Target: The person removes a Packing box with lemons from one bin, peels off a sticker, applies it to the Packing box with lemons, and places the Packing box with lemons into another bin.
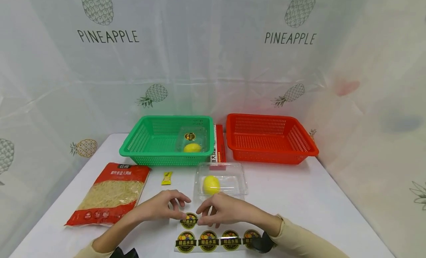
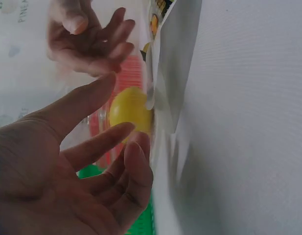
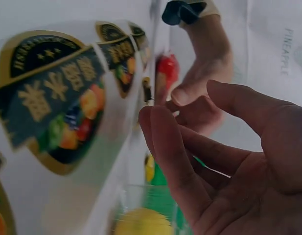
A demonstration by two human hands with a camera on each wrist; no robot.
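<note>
A sheet of round fruit stickers [image 1: 233, 227] lies at the front of the table, with one sticker [image 1: 189, 221] at its upper left and a row below. My left hand [image 1: 168, 205] hovers by that sticker, fingers loosely bent and thumb close to it. From the other side my right hand [image 1: 227, 210] comes near it, thumb and fingers apart. Both wrist views show nothing held between the fingers. In the left wrist view an edge of the sheet [image 2: 177, 63] stands up off the table. Behind the hands sits a clear plastic box [image 1: 231, 182] with a lemon [image 1: 211, 184] inside.
A green basket [image 1: 153, 159] at the back holds another clear box with a stickered lid and a lemon [image 1: 192, 147]. To its right stand a red-and-white pack [image 1: 219, 143] and a red basket [image 1: 273, 154]. A pasta bag [image 1: 111, 193] and small yellow packet [image 1: 167, 178] lie left.
</note>
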